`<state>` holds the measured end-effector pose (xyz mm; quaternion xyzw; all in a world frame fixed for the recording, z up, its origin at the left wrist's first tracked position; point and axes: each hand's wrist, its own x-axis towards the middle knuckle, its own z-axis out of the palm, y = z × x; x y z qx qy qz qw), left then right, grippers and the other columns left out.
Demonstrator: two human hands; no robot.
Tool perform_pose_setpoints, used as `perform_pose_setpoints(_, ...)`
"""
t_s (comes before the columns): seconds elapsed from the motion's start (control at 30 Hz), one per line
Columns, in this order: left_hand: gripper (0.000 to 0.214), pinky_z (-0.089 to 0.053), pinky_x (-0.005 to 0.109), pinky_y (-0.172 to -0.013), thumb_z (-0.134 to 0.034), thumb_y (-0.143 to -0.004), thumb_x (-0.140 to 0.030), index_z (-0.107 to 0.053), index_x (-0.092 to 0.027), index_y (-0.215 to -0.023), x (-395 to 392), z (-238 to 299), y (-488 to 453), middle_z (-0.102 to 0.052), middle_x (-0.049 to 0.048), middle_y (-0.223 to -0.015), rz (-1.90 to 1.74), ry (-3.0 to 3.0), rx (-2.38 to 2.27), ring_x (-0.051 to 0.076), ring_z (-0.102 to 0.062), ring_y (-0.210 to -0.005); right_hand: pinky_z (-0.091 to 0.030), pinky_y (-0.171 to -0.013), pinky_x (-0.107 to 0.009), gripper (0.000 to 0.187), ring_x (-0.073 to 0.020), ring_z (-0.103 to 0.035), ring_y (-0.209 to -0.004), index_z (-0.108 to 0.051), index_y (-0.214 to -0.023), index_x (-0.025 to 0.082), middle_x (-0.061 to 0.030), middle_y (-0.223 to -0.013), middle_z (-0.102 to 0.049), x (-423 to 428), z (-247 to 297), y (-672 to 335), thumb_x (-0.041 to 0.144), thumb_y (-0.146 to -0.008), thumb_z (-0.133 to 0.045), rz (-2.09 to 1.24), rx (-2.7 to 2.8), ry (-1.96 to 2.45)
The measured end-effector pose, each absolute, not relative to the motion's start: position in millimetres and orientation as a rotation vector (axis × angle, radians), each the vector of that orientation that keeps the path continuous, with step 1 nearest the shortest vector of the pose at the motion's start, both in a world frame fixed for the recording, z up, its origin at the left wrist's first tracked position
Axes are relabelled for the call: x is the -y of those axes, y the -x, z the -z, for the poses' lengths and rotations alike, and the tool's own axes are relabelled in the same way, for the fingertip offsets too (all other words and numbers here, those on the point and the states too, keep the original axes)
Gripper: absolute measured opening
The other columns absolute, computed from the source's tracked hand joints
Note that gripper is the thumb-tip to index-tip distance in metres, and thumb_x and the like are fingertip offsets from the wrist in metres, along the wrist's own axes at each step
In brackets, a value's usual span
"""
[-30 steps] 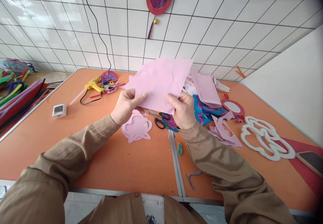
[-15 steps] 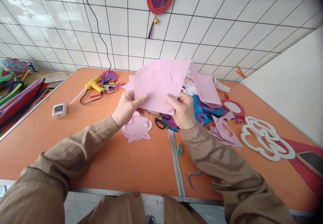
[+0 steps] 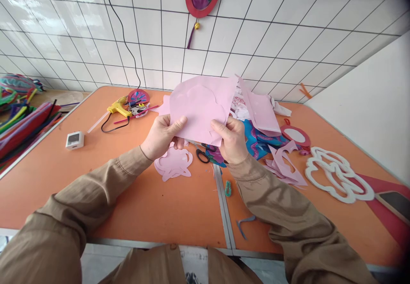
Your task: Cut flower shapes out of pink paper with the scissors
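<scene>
A pink paper sheet (image 3: 199, 104) is held up above the table between my two hands, with a cut line curving through it. My left hand (image 3: 162, 135) pinches its lower left edge, thumb in front and fingers behind. At the lower right edge, my right hand (image 3: 233, 139) grips it the same way. Below the sheet lie black-handled scissors (image 3: 202, 156), partly hidden by it. Pink paper cut-outs (image 3: 173, 163) are stacked on the table near my left hand. Blue patterned cloth (image 3: 256, 139) lies beyond my right hand.
A yellow glue gun (image 3: 120, 106) lies at the back left, near a small white device (image 3: 74, 140). Pink scraps (image 3: 285, 164), white cloud-shaped frames (image 3: 339, 175) and a phone (image 3: 395, 203) are on the right. A green clip (image 3: 228, 188) lies by the metal table seam (image 3: 224, 207).
The cut line in the pink sheet shows wider and longer, and the sheet's top right corner has shifted slightly. Both hands keep nearly the same place and grip.
</scene>
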<state>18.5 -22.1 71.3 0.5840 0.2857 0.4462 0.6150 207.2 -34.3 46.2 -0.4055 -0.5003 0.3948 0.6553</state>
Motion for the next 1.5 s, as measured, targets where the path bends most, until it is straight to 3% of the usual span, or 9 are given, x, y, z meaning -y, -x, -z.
perform_pose_setpoints(0.67,0.048,-0.039,0.017,-0.033,-0.074,-0.078,-0.058,-0.056,-0.016,-0.064,22,-71,-18,-0.058,-0.0008,-0.040,-1.030,-1.323,-0.645,0.009,-0.052,-0.032,-0.050,-0.058,-0.031,0.020,-0.0163,-0.060,-0.063,-0.068,-0.066,0.021,-0.0013,-0.068,-0.066,36,-48,-205,0.037,-0.075,-0.076,-0.920,1.097,0.885)
perform_pose_setpoints(0.97,0.051,-0.039,0.020,-0.033,-0.078,-0.069,-0.063,-0.059,-0.016,-0.064,22,-74,-18,-0.057,0.0019,-0.040,-0.944,-1.243,-0.656,0.011,-0.053,-0.033,-0.044,-0.055,-0.029,0.022,-0.0136,-0.053,-0.058,-0.064,-0.063,0.020,0.0018,-0.061,-0.058,35,-46,-206,0.035,-0.074,-0.076,-0.869,1.119,0.933)
perform_pose_setpoints(1.1,0.056,-0.043,0.024,-0.036,-0.061,-0.077,-0.071,-0.064,-0.015,-0.071,18,-77,-14,-0.064,0.0064,-0.050,-0.873,-1.214,-0.613,0.017,-0.060,-0.038,-0.041,-0.052,-0.027,0.027,-0.0118,-0.048,-0.054,-0.059,-0.058,0.020,0.0031,-0.056,-0.053,36,-49,-205,0.034,-0.073,-0.075,-0.865,1.117,0.950)
perform_pose_setpoints(1.3,0.089,-0.043,0.025,-0.041,-0.007,-0.090,-0.076,-0.067,-0.011,-0.085,11,-80,-11,-0.061,0.0087,-0.048,-0.749,-1.219,-0.650,0.020,-0.063,-0.043,-0.037,-0.049,-0.026,0.028,-0.0108,-0.044,-0.052,-0.053,-0.057,0.020,0.0038,-0.054,-0.050,38,-51,-203,0.033,-0.074,-0.071,-0.880,1.131,0.950)
perform_pose_setpoints(1.5,0.088,-0.042,0.026,-0.039,-0.017,-0.086,-0.084,-0.065,-0.010,-0.088,15,-82,-15,-0.061,0.0094,-0.053,-0.761,-1.168,-0.672,0.021,-0.062,-0.043,-0.037,-0.051,-0.027,0.036,-0.0121,-0.042,-0.054,-0.043,-0.056,0.022,0.0040,-0.054,-0.039,36,-47,-204,0.036,-0.075,-0.071,-0.805,1.147,0.997)
